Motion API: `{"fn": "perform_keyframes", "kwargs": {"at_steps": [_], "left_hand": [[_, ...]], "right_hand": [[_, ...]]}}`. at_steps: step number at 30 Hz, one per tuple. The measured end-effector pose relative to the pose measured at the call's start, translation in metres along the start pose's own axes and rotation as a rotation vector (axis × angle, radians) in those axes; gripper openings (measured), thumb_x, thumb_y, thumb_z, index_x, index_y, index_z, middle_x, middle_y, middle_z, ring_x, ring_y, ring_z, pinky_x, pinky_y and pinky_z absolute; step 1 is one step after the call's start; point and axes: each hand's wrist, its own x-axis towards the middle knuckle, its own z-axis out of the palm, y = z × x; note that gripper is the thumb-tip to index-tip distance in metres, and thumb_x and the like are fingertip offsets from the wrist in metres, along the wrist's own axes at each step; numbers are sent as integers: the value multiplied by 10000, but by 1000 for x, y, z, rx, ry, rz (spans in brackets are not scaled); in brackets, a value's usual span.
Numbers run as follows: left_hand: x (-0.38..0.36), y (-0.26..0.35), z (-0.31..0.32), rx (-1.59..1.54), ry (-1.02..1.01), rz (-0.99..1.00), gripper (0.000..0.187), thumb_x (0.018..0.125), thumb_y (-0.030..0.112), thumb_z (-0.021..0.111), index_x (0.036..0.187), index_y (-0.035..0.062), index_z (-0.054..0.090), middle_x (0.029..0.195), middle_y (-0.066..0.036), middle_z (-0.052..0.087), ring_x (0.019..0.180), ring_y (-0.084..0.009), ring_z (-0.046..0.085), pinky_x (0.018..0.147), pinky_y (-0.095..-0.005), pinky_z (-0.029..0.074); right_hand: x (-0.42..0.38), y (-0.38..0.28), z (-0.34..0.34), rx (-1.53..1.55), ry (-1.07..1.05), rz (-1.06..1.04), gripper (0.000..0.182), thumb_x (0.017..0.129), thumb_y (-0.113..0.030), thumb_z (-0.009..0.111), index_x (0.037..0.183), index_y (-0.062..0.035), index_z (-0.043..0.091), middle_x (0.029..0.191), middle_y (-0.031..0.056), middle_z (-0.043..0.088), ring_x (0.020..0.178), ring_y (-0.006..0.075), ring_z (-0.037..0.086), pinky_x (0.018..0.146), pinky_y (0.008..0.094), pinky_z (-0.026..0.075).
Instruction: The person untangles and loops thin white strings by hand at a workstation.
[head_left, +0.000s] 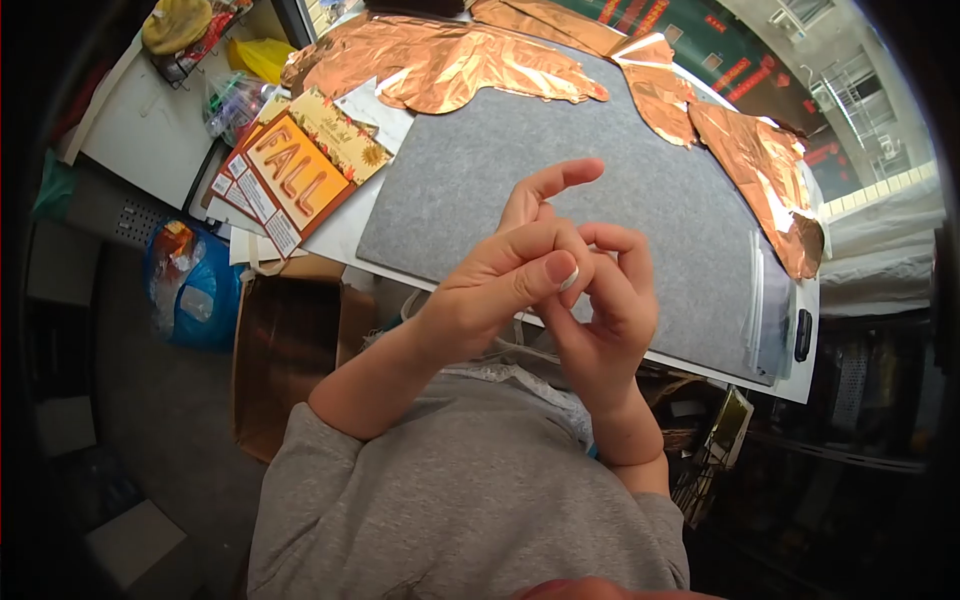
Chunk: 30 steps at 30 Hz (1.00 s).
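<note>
Above the front edge of a grey felt mat, my left hand and my right hand meet, fingers overlapping. My left thumb presses in against bent fingers, while one left finger points up and to the right. The right fingers are curled in toward the left hand. Whatever lies between the fingertips, if anything, is hidden or too small to make out. Flat copper foil balloons lie along the mat's back edge, and another copper foil piece lies at its right. Neither hand touches them.
A printed "FALL" package lies on the table's left. Clear plastic sleeves rest at the mat's right edge. Below the table stand an open cardboard box and a blue bag. Beyond the table is a window.
</note>
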Motion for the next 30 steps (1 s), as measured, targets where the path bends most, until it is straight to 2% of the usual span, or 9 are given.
{"fn": "perform_keyframes", "kwargs": {"at_steps": [2,4,7,10,12,16,20,24,30], "left_hand": [[-5,4,-9,118,-82,4,293,1003,331,511,797,143,601,1591,-216,145,1292,-192,416,1070,-381,331],[-12,6,-16,29,-92,-41,295,1001,320,515,792,129,599,1582,-231,170,1310,-215,415,1082,-395,327],[-23,7,-30,-148,-123,-120,299,996,297,522,781,101,595,1565,-260,221,1345,-261,415,1107,-424,317],[-36,4,-42,-269,-85,-356,294,996,279,528,807,67,604,1510,-256,332,1235,-259,524,1038,-401,409],[-44,0,-41,-310,-58,-371,277,1025,286,515,928,54,630,1437,-179,436,968,-132,605,884,-309,481],[-46,-4,-36,-429,133,-390,256,1019,258,547,986,27,654,1270,-144,588,964,-132,621,849,-292,501],[-53,-16,-45,-355,204,-338,207,1007,193,581,1031,4,662,1104,-104,668,960,-119,634,838,-272,512],[-50,-14,-40,-57,272,-278,168,987,122,606,1069,-13,665,1022,-74,693,954,-107,654,851,-252,532],[-44,2,-39,-467,342,-342,182,983,142,620,1066,-11,673,997,-69,699,946,-121,665,858,-254,546]], "right_hand": [[6,0,1,50,14,21,172,745,58,763,882,-8,684,1071,103,574,786,147,634,681,278,530],[12,1,-8,144,-209,48,129,775,68,733,867,21,656,1054,96,581,881,139,601,749,251,497],[17,-2,-13,381,-197,268,172,745,92,737,891,14,689,948,75,640,826,125,611,727,236,480],[22,4,-25,406,-323,372,174,717,95,759,864,14,716,836,65,675,765,121,621,733,227,478],[23,13,-25,426,-469,390,174,704,90,773,852,13,726,804,63,673,752,122,623,736,232,482],[26,13,-3,737,-247,644,122,768,64,764,869,21,713,843,59,648,756,123,621,740,241,489],[23,30,6,449,-217,458,104,806,66,744,888,22,697,913,63,628,801,112,615,691,243,484],[26,23,12,541,-166,469,132,807,69,740,918,16,694,934,62,622,831,104,609,694,243,487],[19,15,22,13,-80,-212,229,747,67,760,940,-51,727,928,63,634,792,146,600,670,249,468]]}}
